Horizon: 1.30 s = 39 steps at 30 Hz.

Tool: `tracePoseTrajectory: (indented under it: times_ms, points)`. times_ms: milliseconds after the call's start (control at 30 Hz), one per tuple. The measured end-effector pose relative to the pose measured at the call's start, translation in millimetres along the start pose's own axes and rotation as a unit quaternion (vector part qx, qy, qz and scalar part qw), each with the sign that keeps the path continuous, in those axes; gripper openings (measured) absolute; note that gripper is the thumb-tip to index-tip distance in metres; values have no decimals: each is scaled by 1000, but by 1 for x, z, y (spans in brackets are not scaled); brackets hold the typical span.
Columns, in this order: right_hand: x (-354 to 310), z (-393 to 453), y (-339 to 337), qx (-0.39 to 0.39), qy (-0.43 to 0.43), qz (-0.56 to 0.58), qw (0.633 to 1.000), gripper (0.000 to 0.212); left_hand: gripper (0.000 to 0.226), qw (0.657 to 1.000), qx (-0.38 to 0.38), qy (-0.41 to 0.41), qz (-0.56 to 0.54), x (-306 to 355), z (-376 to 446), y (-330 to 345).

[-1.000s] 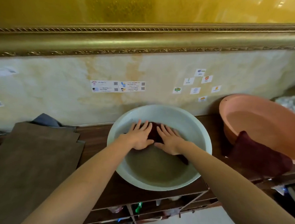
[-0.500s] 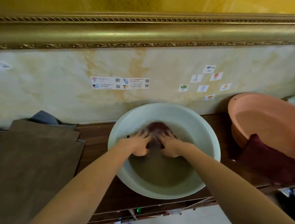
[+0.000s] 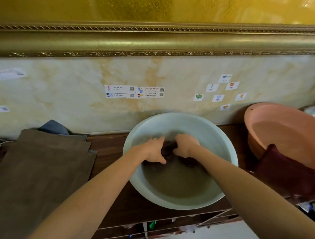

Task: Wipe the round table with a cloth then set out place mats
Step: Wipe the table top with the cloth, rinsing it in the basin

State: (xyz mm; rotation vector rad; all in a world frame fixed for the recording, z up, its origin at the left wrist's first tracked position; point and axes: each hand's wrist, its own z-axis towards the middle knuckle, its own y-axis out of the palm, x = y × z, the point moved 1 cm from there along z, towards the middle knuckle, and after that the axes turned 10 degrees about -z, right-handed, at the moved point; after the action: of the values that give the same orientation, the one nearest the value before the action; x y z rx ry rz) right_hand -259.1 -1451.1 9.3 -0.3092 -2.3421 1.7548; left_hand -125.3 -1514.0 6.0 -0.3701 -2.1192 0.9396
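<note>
hands: left hand (image 3: 152,150) and right hand (image 3: 185,145) both bunch a dark red cloth (image 3: 168,147), fingers curled tight on it, in the pale basin (image 3: 133,149) of murky water.

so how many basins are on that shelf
2. A pale green basin sits in the middle holding water, both hands inside it. An orange basin leans tilted at the right, partly cut off by the frame edge, so more may sit beyond it.

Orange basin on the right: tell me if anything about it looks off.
The orange basin sits tilted, leaning toward the wall rather than flat on the shelf. A dark red cloth is draped over its front rim. No spill or damage shows.
</note>
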Motion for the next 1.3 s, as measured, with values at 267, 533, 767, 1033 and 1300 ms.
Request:
tracePoseTrajectory:
  times_ms: [267, 533, 767, 1033, 1300]
  points:
    - [8, -35, -84, 39, 17, 410, 911, 19, 86, 924, 68, 72, -369, 24, -7, 4]
    - [34, -26, -93, 109, 101, 534, 832, 18, 18, 851, 77, 5, -519, 41, -11, 8]
    - [46, -19, -66, 168, 112, 390, 898, 22, 32, 711, 81, -104, -691, 51, -27, 16]
    - [11, -56, -49, 202, 6, 404, 892, 32, 54, 451, 68, -75, -887, 64, -29, -13]
    - [32, -88, -58, 130, -117, 395, 902, 60, 29, 516, 31, -42, -855, 65, -36, -11]
